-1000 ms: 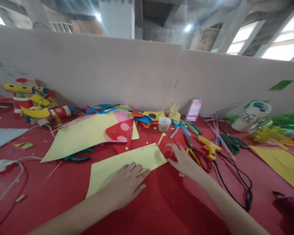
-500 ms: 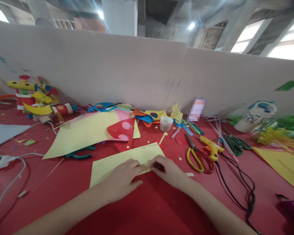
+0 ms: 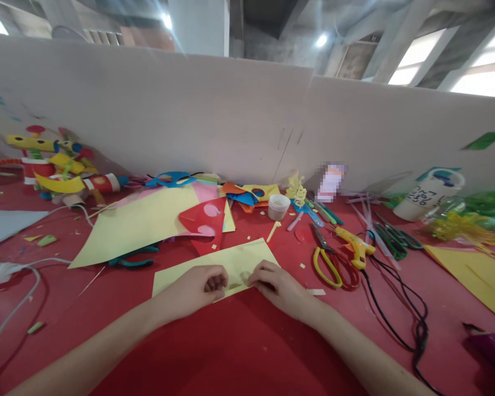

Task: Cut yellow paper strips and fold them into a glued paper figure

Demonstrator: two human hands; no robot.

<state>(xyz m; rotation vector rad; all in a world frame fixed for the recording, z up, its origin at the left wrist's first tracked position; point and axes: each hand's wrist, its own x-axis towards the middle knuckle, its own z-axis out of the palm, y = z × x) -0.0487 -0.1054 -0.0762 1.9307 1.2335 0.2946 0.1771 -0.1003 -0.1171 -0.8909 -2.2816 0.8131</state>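
A pale yellow sheet of paper (image 3: 231,256) lies on the red table in front of me. My left hand (image 3: 204,286) is at its near edge, left of the middle, with fingers curled and thumb close to them on the paper's edge. Along the same edge, to the right, my right hand (image 3: 270,280) pinches the paper between thumb and bent fingers. The hands are a short gap apart, and bare paper shows between them. The paper under the fingers is partly hidden.
Scissors (image 3: 328,258) and a yellow glue gun (image 3: 358,247) with a black cord lie to the right. A white cup (image 3: 279,207) stands behind the sheet. At left are a larger yellow sheet (image 3: 127,225), pliers (image 3: 134,257) and white cables (image 3: 33,269). A white partition (image 3: 190,110) closes the back.
My left hand has slid left along the near edge, and its stretched fingers have curled in. My right hand stays nearly in place. The view has shifted slightly.
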